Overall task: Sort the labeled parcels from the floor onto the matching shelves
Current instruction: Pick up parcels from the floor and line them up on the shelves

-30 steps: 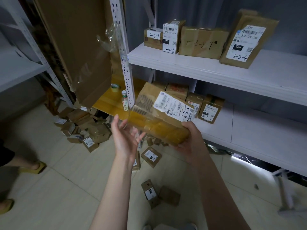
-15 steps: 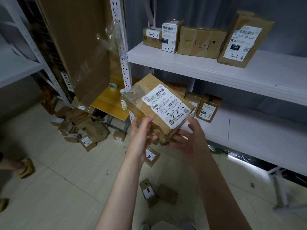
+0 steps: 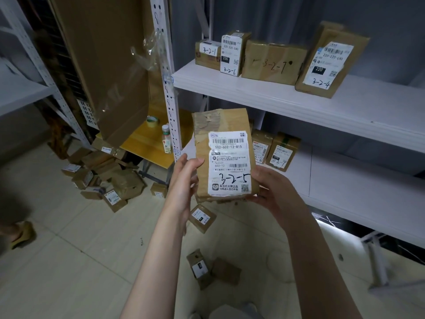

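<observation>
A brown cardboard parcel (image 3: pixel 224 143) stands upright between my hands, its white label facing me with "3-2-5" handwritten on it. My left hand (image 3: pixel 186 178) grips its left edge, thumb on the front. My right hand (image 3: pixel 272 192) holds its lower right corner from below and behind. The upper white shelf (image 3: pixel 299 104) carries parcels marked 3-2-1 (image 3: pixel 208 55), 3-2-6 (image 3: pixel 233 54), 3-2-7 (image 3: pixel 273 62) and 3-2-4 (image 3: pixel 328 61). The lower shelf (image 3: pixel 356 192) holds parcels (image 3: pixel 281 151) marked 3-3.
A pile of small parcels (image 3: pixel 103 178) lies on the tiled floor at left, and three more (image 3: pixel 202 217) lie near my feet. A large cardboard sheet (image 3: pixel 103 65) leans over a yellow table (image 3: pixel 147 143) with tape and a bottle. A person's sandalled foot (image 3: pixel 21 233) shows at left.
The parcel turned from lying tilted in my right hand to upright with its label facing me. My left hand came in and took hold of its left edge.
</observation>
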Motion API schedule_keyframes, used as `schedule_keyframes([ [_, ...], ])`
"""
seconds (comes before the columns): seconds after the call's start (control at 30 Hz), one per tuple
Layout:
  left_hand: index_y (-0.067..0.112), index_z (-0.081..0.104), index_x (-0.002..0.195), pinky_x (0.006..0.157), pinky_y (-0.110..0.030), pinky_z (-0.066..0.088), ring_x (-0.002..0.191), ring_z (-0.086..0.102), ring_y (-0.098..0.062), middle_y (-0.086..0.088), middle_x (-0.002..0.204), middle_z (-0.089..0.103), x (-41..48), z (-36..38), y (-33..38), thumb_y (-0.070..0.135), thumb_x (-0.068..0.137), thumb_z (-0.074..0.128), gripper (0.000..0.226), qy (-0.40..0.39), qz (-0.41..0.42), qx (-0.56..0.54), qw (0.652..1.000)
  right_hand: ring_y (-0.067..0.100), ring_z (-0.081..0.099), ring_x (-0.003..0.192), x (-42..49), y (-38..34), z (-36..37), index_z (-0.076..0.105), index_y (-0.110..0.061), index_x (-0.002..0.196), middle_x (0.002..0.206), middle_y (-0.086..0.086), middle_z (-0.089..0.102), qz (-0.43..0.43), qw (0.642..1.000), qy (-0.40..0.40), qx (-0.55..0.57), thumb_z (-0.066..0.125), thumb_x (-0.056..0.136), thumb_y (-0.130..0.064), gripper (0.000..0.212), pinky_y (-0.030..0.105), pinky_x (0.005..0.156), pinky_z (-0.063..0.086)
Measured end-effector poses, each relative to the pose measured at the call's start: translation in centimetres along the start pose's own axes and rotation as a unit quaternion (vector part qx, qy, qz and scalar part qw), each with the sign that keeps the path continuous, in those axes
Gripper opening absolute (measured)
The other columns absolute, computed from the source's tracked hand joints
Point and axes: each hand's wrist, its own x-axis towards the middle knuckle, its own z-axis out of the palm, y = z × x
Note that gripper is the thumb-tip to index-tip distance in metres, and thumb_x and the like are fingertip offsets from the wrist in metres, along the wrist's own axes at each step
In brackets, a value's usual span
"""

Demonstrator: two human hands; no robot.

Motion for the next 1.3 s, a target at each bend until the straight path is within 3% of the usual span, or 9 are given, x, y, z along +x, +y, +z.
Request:
schedule_keyframes([
  [0.1,0.032,0.041,0.136,0.098,-0.042,0.049,0.119,0.06,-0.026,-0.009,0.13,0.062,0.1,0.4,0.4,0.05,0.063,0.079,0.084,0.011,0.002,-0.037,0.999,0.031,0.071,0.102,0.1,0.0,-0.4,0.056,-0.014,0.133,0.114,0.01,0.073,0.005,1.0,0.001,0.008,0.081,0.058,-0.043,0.085,0.053,0.092,0.056],
  [0.33,0.013,0.047,0.141,0.08,-0.032,0.045,0.11,0.062,-0.022,-0.014,0.129,0.061,0.0,2.1,1.4,0.059,0.062,0.071,0.094,-0.016,0.048,-0.024,0.998,0.029,0.072,0.099,0.2,-1.2,-0.9,0.055,-0.01,0.119,0.108,0.01,0.074,-0.024,0.996,0.06,0.054,0.084,0.061,-0.034,0.069,0.052,0.091,0.056],
  [0.4,0.009,0.048,0.139,0.082,-0.032,0.044,0.102,0.061,-0.015,-0.017,0.128,0.06,0.2,2.9,1.7,0.059,0.063,0.068,0.093,-0.025,0.07,-0.016,0.997,0.027,0.073,0.099,0.2,-1.5,-1.2,0.051,-0.009,0.119,0.106,0.007,0.075,-0.04,0.995,0.068,0.068,0.082,0.075,-0.026,0.056,0.05,0.093,0.056],
  [0.6,0.018,0.064,0.118,0.104,-0.042,0.04,0.12,0.056,-0.02,-0.002,0.126,0.064,0.8,7.4,2.3,0.061,0.065,0.065,0.069,-0.029,0.08,0.016,0.996,0.026,0.073,0.098,0.4,-3.1,-3.3,0.048,-0.007,0.113,0.113,0.013,0.072,-0.089,0.978,0.132,0.133,0.076,0.084,-0.014,0.04,0.043,0.091,0.058],
  [0.77,0.015,0.064,0.104,0.085,-0.031,0.045,0.104,0.061,-0.018,-0.007,0.112,0.066,2.6,13.6,3.2,0.046,0.077,0.058,0.041,-0.067,0.1,0.017,0.993,0.024,0.073,0.097,1.3,-4.8,-7.7,0.051,-0.005,0.108,0.104,0.005,0.075,-0.144,0.965,0.181,0.121,0.073,0.084,-0.004,0.033,0.044,0.09,0.057],
  [0.87,0.018,0.067,0.094,0.082,-0.036,0.049,0.092,0.062,-0.018,-0.005,0.095,0.069,3.7,18.0,3.6,0.041,0.089,0.051,0.028,-0.097,0.108,0.015,0.989,0.024,0.072,0.098,1.8,-6.0,-11.7,0.052,-0.009,0.105,0.105,0.006,0.075,-0.169,0.957,0.199,0.124,0.079,0.077,-0.007,0.039,0.045,0.09,0.056],
  [1.0,0.021,0.066,0.082,0.077,-0.031,0.044,0.075,0.063,-0.007,0.007,0.076,0.069,5.0,24.2,3.8,0.025,0.1,0.041,0.031,-0.146,0.106,0.016,0.983,0.029,0.07,0.105,2.5,-7.7,-17.8,0.053,-0.012,0.102,0.116,0.014,0.07,-0.201,0.943,0.222,0.147,0.078,0.073,-0.01,0.038,0.044,0.088,0.055],
  [1.13,0.021,0.072,0.095,0.092,-0.038,0.047,0.101,0.066,-0.017,0.0,0.1,0.074,6.4,29.7,3.5,0.027,0.1,0.039,0.034,-0.195,0.103,0.036,0.975,0.029,0.072,0.099,3.8,-9.3,-23.5,0.05,-0.009,0.103,0.111,0.015,0.07,-0.231,0.923,0.257,0.17,0.065,0.088,0.005,0.026,0.037,0.081,0.06],
  [1.3,0.02,0.069,0.107,0.094,-0.034,0.045,0.12,0.059,-0.019,-0.001,0.122,0.068,8.4,34.6,2.3,0.038,0.098,0.041,0.034,-0.183,0.09,0.043,0.978,0.027,0.073,0.096,5.5,-11.2,-29.1,0.05,-0.007,0.105,0.105,0.012,0.072,-0.233,0.908,0.288,0.194,0.065,0.088,0.005,0.026,0.034,0.076,0.059],
])
